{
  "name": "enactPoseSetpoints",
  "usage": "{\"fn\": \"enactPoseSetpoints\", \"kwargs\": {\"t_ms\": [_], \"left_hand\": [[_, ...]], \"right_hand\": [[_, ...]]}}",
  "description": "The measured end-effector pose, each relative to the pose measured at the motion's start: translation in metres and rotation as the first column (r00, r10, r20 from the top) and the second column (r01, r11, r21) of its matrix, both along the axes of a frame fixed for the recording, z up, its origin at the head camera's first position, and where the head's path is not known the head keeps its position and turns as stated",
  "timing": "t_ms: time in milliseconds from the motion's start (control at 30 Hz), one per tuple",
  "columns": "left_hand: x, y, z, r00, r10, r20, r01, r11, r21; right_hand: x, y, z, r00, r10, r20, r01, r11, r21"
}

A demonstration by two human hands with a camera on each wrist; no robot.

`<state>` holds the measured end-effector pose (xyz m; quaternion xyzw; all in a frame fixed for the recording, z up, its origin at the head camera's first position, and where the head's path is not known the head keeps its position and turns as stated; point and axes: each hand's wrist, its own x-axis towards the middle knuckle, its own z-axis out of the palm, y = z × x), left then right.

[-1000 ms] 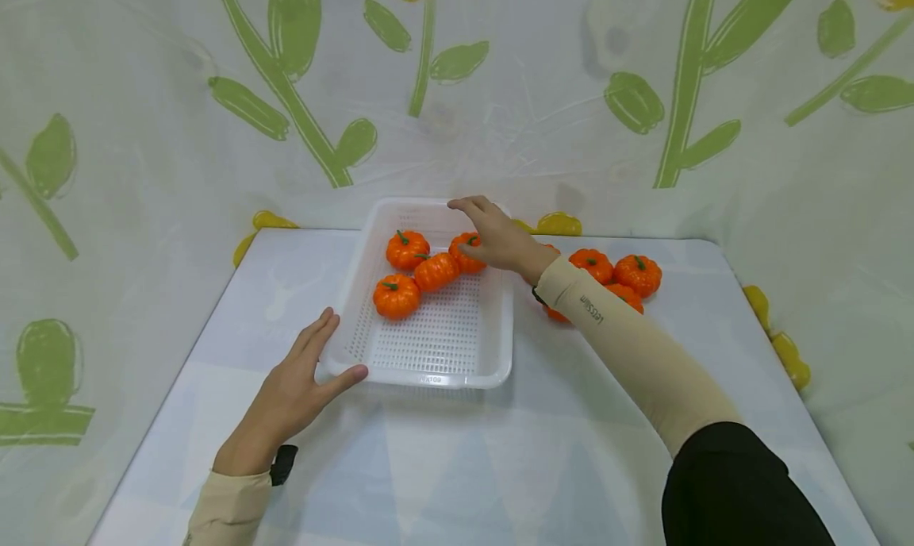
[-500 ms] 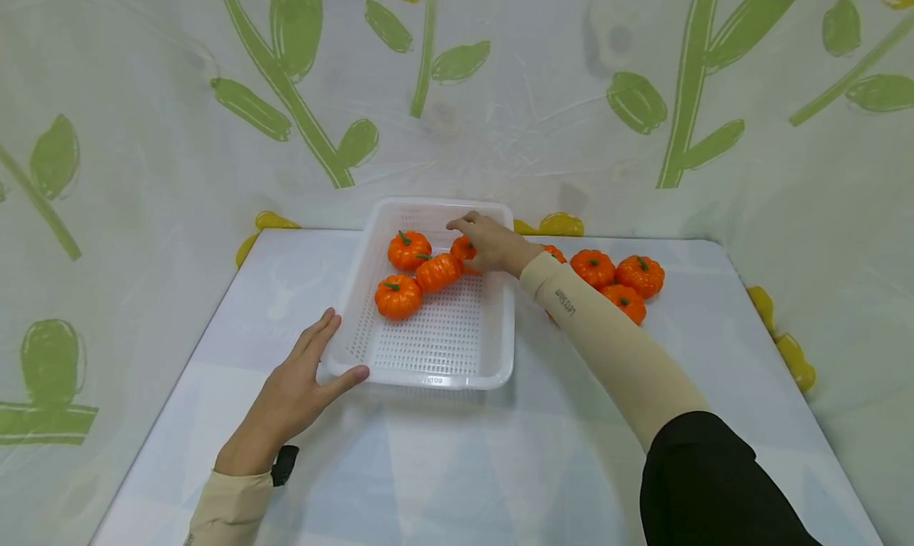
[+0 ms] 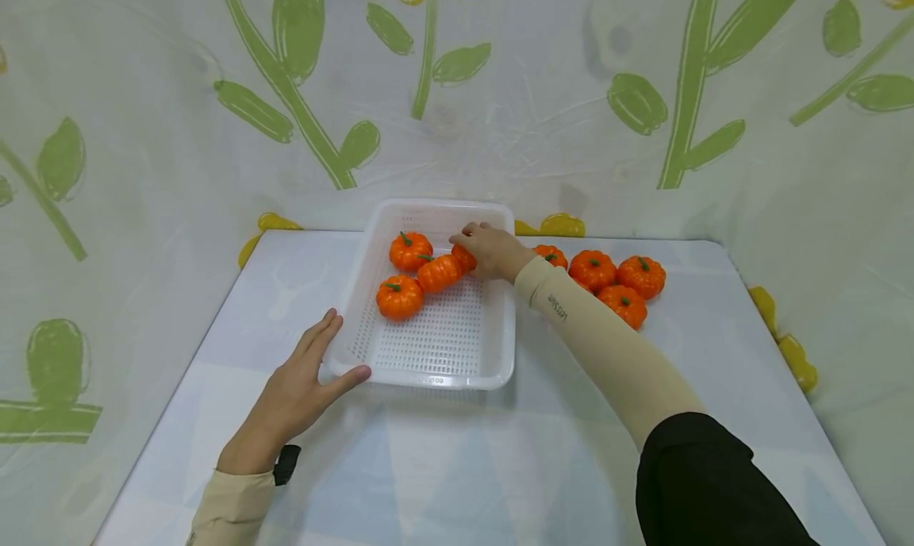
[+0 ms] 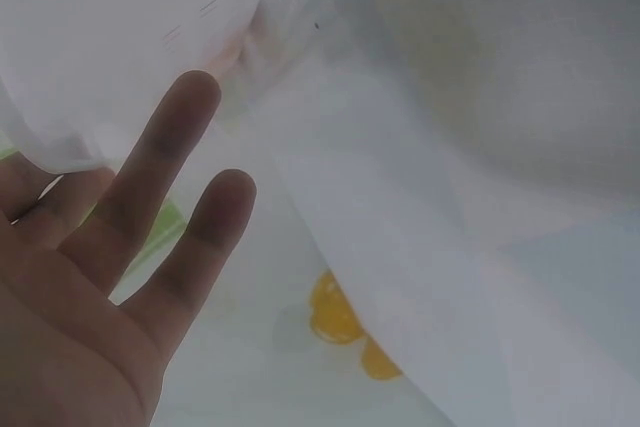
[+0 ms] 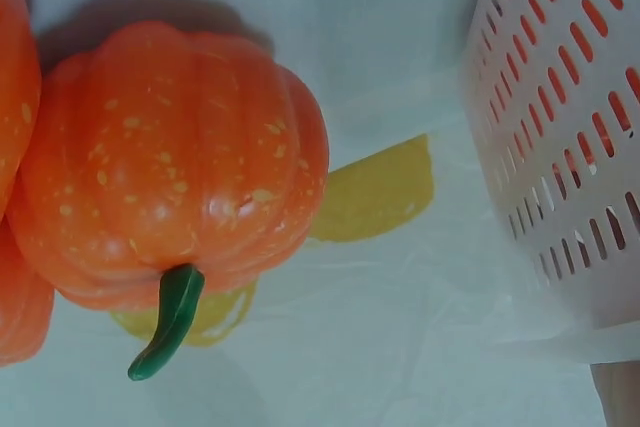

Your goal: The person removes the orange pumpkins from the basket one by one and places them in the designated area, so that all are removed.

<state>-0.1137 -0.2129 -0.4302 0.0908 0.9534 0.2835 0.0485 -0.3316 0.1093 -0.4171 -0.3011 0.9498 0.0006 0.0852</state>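
A white perforated plastic basket (image 3: 428, 381) stands on the table, with several small orange pumpkins inside, among them a pumpkin (image 3: 398, 297) at the front left. My right hand (image 3: 500, 252) reaches over the basket's right rim. Its fingers curl over the rightmost pumpkin (image 3: 464, 257) inside, hiding much of it. My left hand (image 3: 289, 395) lies at the basket's front left corner, fingers straight along the side and thumb on the front rim. In the left wrist view the left hand's fingers (image 4: 185, 117) are spread beside the basket wall (image 4: 130, 57).
Several more pumpkins (image 3: 593, 270) sit on the table (image 3: 571, 451) right of the basket, partly behind my right forearm. The right wrist view shows a green-stemmed pumpkin (image 5: 170, 167) outside the slotted basket wall (image 5: 560, 147). A curtain with plant prints (image 3: 500, 157) hangs behind the table.
My right hand has come down from above the rightmost pumpkin in the basket and now grips it. My left hand stays at the basket corner.
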Motion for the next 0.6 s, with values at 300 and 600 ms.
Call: {"fn": "enactPoseSetpoints", "kwargs": {"t_ms": [300,600], "left_hand": [[0.0003,-0.0004,0.0005,1.0,0.001,-0.001,-0.001,1.0,0.003],[0.0004,-0.0003,-0.0004,1.0,0.005,0.004,-0.005,1.0,0.003]], "right_hand": [[0.0017,-0.0001,-0.0003,1.0,-0.002,-0.018,0.001,1.0,-0.012],[0.0016,-0.0007,-0.0014,1.0,-0.018,0.01,0.019,0.998,-0.06]]}}
